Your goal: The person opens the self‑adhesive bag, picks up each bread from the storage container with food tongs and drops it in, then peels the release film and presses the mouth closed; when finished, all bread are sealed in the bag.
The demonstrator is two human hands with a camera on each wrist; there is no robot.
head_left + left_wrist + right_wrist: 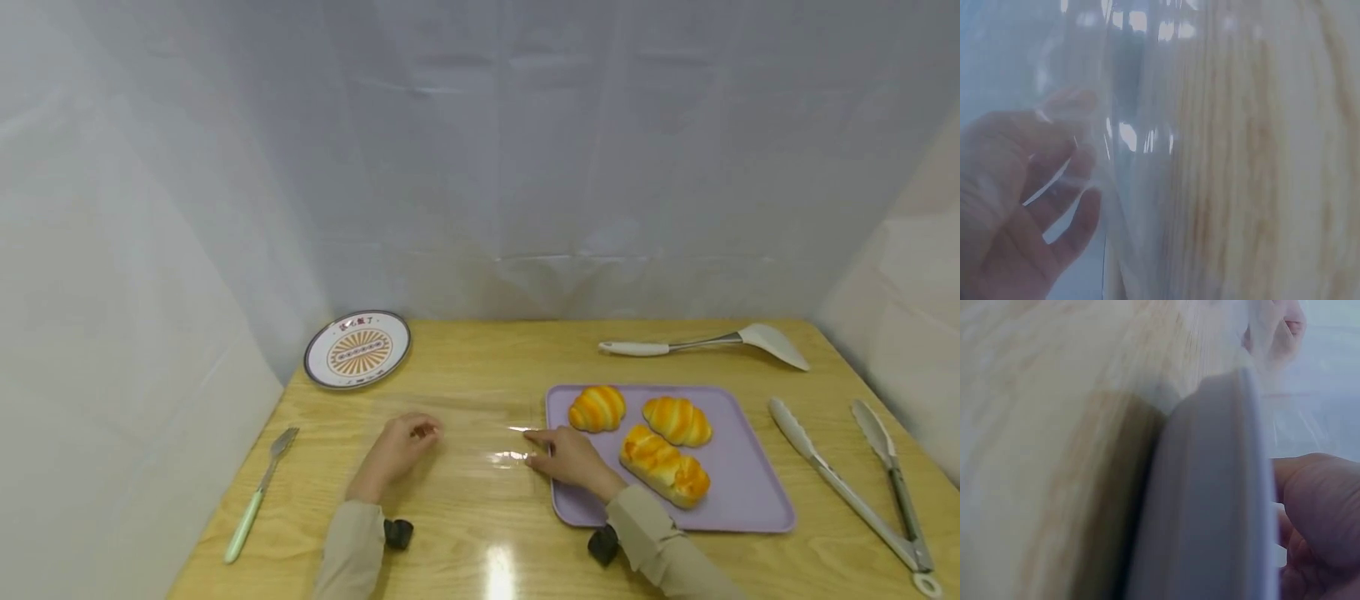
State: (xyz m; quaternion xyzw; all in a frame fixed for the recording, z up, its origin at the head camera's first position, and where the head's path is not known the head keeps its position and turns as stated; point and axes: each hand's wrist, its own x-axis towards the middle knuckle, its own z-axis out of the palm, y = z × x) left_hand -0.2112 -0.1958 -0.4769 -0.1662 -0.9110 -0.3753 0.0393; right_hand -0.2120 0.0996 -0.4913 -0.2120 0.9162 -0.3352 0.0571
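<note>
A sheet-like piece of clear plastic film (480,454) spreads between my two hands over the wooden table, with bright glare near its right end. My left hand (401,446) holds the film at its left part, thumb and fingers bent together. Through the film, those fingers (1082,165) show in the left wrist view. At the film's right end, my right hand (573,458) reaches across the left rim of the purple tray (750,467). Its forefinger and thumb extend apart, their tips touching the film. The tray's edge partly hides this hand in the right wrist view.
Two croissants (597,409) (677,421) and a longer bread loaf (665,468) lie on the tray. A patterned plate (357,350) stands at the back left, a green-handled fork (262,492) at the left. White-handled spatula (705,343) and tongs (855,500) lie at the right.
</note>
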